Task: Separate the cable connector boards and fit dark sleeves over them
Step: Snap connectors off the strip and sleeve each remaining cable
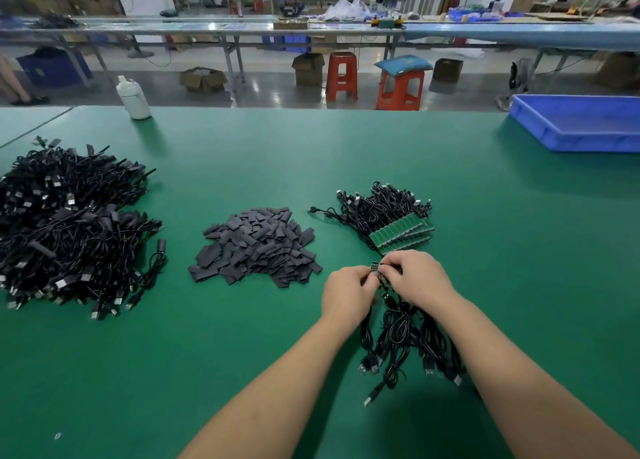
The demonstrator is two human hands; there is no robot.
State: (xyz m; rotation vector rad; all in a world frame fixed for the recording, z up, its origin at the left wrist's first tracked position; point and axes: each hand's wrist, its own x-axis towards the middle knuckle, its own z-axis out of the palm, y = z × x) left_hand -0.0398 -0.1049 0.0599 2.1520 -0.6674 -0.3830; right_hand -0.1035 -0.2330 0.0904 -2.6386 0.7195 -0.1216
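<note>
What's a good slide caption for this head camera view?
Both hands, left and right, pinch a small board above held cables, beside a sleeve pile.

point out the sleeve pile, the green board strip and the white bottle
sleeve pile (255,247), head view, middle of the heap
board strip (401,235), head view, middle of the green row
white bottle (134,99), head view, its body

Green table (311,153), cable heap (69,226), dark sleeves (256,247), board strips (401,233), blue tray (575,133), white bottle (133,98)
</note>
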